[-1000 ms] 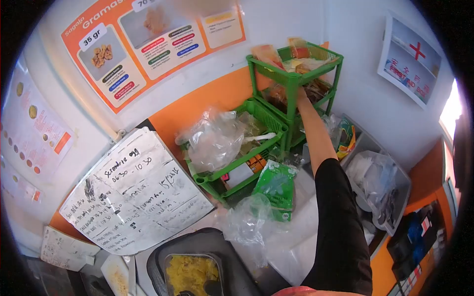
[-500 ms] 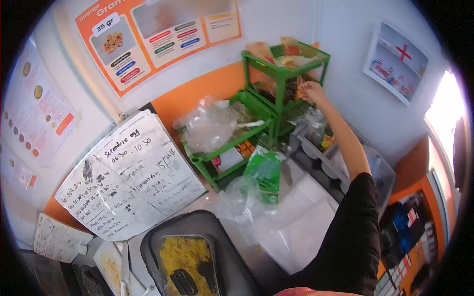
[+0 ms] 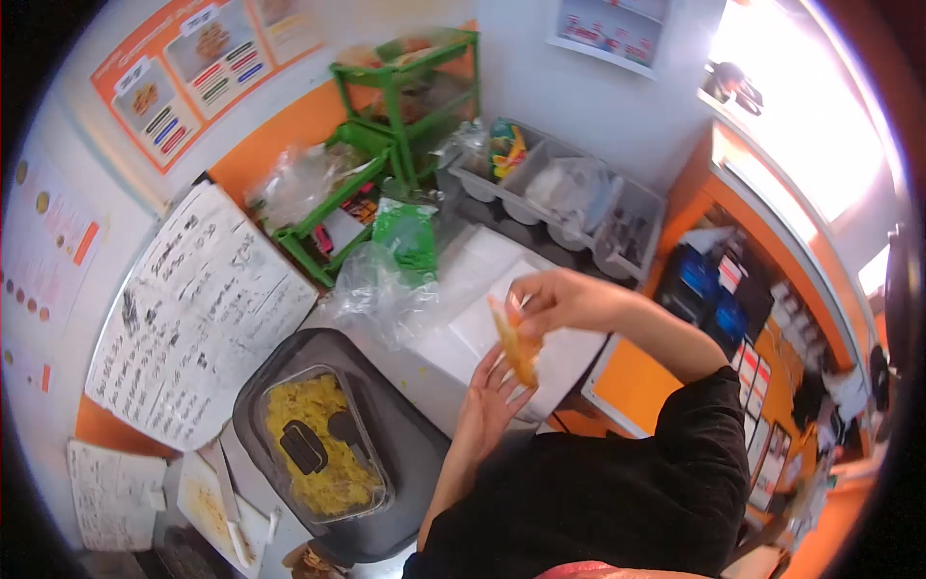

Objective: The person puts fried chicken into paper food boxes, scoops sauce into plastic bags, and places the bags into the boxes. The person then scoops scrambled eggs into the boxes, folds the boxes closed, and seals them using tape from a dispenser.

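My right hand [image 3: 564, 301] pinches a thin, curved, orange-yellow piece [image 3: 522, 357] and holds it in front of me, above the counter's near edge. Its exact kind is blurred; it has a paler edge. Just below and to the left, my left hand [image 3: 490, 403] is open, fingers spread and palm turned up, with its fingertips close beside the piece. Whether they touch it I cannot tell. Beyond both hands lie white sheets [image 3: 463, 285] on the counter. A clear container of yellow food [image 3: 323, 439], its lid bearing a dark handle, rests on a dark grey tray [image 3: 415, 434] to the left.
Green racks [image 3: 407, 125] hold plastic bags and packets at the back. Beside them are a green packet [image 3: 405, 236], a crumpled clear bag [image 3: 376, 294] and grey divided bins [image 3: 540, 183]. A knife [image 3: 230, 497] lies on a white cutting board [image 3: 198, 492] at lower left.
My right hand has drawn back from the green rack, bringing the orange-yellow piece toward me. My left hand has come into view beneath it. The camera view has turned right and down.
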The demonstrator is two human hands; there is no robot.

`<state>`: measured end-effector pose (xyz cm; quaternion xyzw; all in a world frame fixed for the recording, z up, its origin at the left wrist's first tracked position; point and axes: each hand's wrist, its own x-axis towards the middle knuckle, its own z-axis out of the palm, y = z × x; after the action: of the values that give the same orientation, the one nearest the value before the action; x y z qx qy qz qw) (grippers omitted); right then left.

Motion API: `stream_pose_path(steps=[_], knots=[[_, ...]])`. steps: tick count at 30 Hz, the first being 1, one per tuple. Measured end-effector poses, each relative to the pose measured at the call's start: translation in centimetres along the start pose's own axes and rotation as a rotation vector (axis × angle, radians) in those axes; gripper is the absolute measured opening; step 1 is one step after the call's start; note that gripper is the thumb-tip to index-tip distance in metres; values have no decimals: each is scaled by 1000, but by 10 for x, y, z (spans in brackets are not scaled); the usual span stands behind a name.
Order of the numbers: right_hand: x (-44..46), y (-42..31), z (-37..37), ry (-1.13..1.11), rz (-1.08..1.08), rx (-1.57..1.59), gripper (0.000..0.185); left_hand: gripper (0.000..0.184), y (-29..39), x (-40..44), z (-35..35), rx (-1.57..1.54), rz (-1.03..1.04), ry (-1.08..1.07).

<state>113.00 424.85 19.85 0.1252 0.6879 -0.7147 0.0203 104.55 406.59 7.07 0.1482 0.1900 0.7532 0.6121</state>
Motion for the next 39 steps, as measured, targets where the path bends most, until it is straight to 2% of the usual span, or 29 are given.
stream_pose_path(steps=[2, 3, 6, 7, 10, 11, 14, 16, 17, 18, 19, 21, 22, 24, 25, 28, 29, 32, 35, 36, 38, 39], knots=[[-20, 33, 15, 33, -22, -160, 20, 57, -5, 4, 15, -43, -14, 24], [-28, 46, 19, 44, -23, -239, 20, 48, -7, 2, 22, 138, 51, 149], [-53, 70, 21, 174, 52, -136, 19, 35, -18, -2, -4, 421, 119, 230], [-60, 72, 22, 216, 100, -114, 17, 26, -16, -5, 6, 566, 141, 333], [-73, 97, 29, 270, 92, -92, 15, 24, -18, -15, 11, 645, 117, 334], [-78, 99, 31, 272, 81, -128, 14, 31, -24, -16, 6, 727, 165, 317], [-90, 88, 44, 314, 120, -172, 16, 36, -23, -22, 22, 818, 35, 346], [-94, 105, 47, 301, 57, -392, 18, 44, -47, -25, 0, 1191, 261, 336], [-95, 110, 53, 264, 82, -325, 19, 49, -59, -29, -13, 1360, 390, 310], [-95, 118, 62, 232, 106, -253, 19, 59, -63, -36, -21, 1496, 414, 210], [-94, 137, 69, 240, 96, -164, 19, 42, -65, -46, -18, 1580, 335, 221], [-91, 167, 82, 238, 135, -42, 21, 26, -62, -54, -5, 1144, -60, 163], [-92, 179, 87, 221, 192, -8, 22, 23, -66, -55, -5, 1114, -135, 149], [-94, 217, 103, 313, 15, -88, 24, 21, -72, -59, -6, 1068, -273, 156], [-95, 221, 106, 350, -77, -126, 25, 22, -74, -61, -10, 1052, -291, 142], [-110, 214, 112, 263, 106, -153, 22, 23, -79, -68, -20, 1017, -371, 101], [-112, 219, 115, 276, 94, -124, 22, 24, -77, -68, -22, 1017, -407, 73], [-121, 227, 117, 266, -12, 105, 24, 25, -81, -68, -31, 1111, -451, 6], [-124, 233, 113, 180, 150, 296, 26, 21, -86, -61, -28, 1132, -554, 19], [-126, 233, 118, 293, 62, 114, 25, 20, -88, -60, -26, 1115, -607, 39], [-131, 232, 134, 515, -101, -252, 24, 17, -103, -61, -42, 1097, -460, -12], [-139, 227, 130, 604, -72, -392, 23, 16, -109, -60, -47, 1084, -384, -39]])
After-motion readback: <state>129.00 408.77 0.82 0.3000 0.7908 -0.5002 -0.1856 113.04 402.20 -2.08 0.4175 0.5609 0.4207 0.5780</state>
